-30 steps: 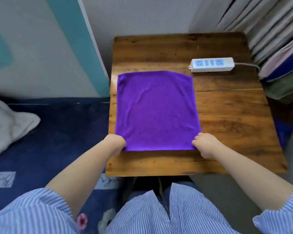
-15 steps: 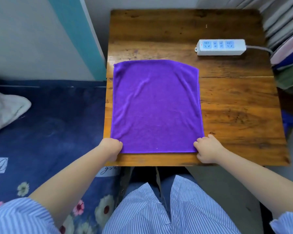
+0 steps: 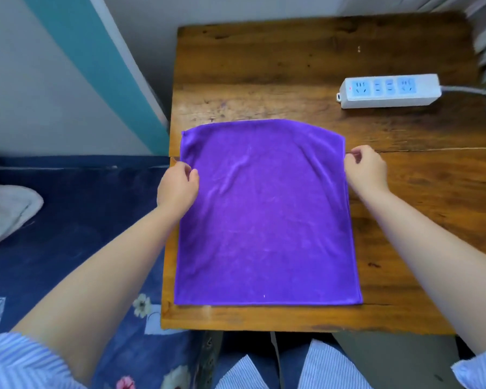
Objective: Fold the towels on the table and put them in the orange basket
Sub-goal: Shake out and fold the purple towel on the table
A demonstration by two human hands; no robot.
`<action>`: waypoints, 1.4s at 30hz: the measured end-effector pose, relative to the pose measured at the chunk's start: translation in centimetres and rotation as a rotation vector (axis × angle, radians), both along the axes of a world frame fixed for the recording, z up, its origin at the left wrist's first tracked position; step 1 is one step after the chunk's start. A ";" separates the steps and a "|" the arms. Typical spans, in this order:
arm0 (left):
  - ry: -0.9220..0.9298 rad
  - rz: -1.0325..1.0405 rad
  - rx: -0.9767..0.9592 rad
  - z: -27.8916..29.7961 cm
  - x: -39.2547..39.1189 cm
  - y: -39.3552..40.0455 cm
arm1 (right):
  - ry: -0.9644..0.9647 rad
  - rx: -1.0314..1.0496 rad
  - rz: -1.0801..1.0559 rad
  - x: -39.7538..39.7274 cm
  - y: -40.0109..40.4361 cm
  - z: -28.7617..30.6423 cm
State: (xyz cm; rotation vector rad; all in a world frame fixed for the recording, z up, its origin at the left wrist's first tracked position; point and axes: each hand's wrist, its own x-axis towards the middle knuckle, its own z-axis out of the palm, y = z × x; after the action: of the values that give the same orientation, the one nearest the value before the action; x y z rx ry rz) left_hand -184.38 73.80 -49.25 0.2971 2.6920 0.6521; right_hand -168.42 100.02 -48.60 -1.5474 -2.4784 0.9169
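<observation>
A purple towel (image 3: 267,220) lies flat on the left half of the wooden table (image 3: 421,220), its near edge close to the table's front. My left hand (image 3: 177,186) is at the towel's left edge, a little short of the far corner, fingers curled and pinching the cloth. My right hand (image 3: 366,171) is at the right edge near the far right corner, thumb and fingers pinching the hem. The towel's far edge bows slightly between my hands. No orange basket is in view.
A white power strip (image 3: 389,91) with a grey cable lies at the table's far right. A dark blue bed cover (image 3: 68,220) and a white pillow (image 3: 3,214) are left of the table. A wall stands behind, folded fabrics at the far right.
Both hands have left the towel's near corners and moved forward along its sides to the far corners. The towel has stayed flat on the table.
</observation>
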 end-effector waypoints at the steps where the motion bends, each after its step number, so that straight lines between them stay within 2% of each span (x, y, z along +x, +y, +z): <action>1: 0.006 0.051 0.014 -0.1 -0.8 0.8 | -0.008 -0.060 -0.075 -0.8 0.7 -0.2; 4: 0.007 0.164 0.006 -1.0 -3.6 3.0 | -0.043 -0.229 -0.217 -3.1 2.8 -1.5; 9: -0.012 0.281 -0.042 -2.0 -6.7 5.0 | 0.093 -0.532 -0.239 -4.9 4.7 -2.1; 12: -0.012 0.313 -0.019 -2.4 -7.9 5.3 | 0.205 -0.595 -0.229 -5.1 5.5 -1.7; 15: -0.027 0.323 -0.033 -2.5 -8.9 5.7 | 0.174 -0.502 -0.105 -5.4 5.9 -1.0; 19: -0.037 0.362 -0.064 -2.5 -9.8 5.8 | 0.060 -0.078 0.212 -4.6 5.8 0.2; 21: -0.003 0.430 0.001 -2.5 -9.9 5.7 | 0.062 0.016 0.242 -4.0 5.7 0.3; 25: -0.036 0.713 0.262 -2.8 -9.7 5.6 | 0.066 -0.077 0.134 -4.0 5.5 -0.3; 28: -0.204 0.926 0.534 -3.1 -9.4 5.8 | 0.057 -0.100 0.096 -4.4 5.2 -0.9; 31: -0.426 0.979 0.743 -3.3 -9.7 5.8 | 0.051 -0.098 0.068 -4.7 5.1 -1.4; 33: -0.506 0.860 0.660 -3.1 -9.9 5.9 | 0.046 -0.109 0.056 -4.7 5.1 -1.6; 35: -0.494 0.756 0.544 -3.0 -10.1 6.0 | 0.038 -0.120 0.051 -4.6 5.1 -1.6; 39: -0.555 0.933 0.595 -2.0 -10.8 6.0 | 0.024 -0.095 0.067 -4.7 4.8 -1.3; 42: -0.458 1.005 0.693 -2.2 -10.9 6.2 | 0.041 -0.068 0.060 -5.0 4.5 -1.5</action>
State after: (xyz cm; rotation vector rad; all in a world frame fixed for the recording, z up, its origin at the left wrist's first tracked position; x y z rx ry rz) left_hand -195.25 80.04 -51.45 -0.9865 1.9359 1.6612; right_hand -173.38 104.49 -50.06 -1.4652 -2.5024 1.0416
